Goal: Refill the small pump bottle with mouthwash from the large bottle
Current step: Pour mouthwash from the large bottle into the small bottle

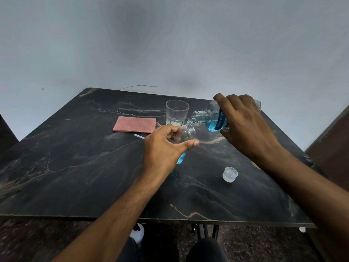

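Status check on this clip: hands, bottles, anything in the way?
Left hand holds small bottle, tilted. Right hand tips large bottle, mouth at small bottle's neck; blue liquid pooled at its bottom. Glass close behind; cap off to the side.

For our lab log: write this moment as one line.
step: pouring | right hand: tilts big bottle | left hand: holds small bottle | cap: on table

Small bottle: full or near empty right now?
Near empty. The small bottle, tilted in the left hand, shows blue liquid only at its base; its upper body looks clear.
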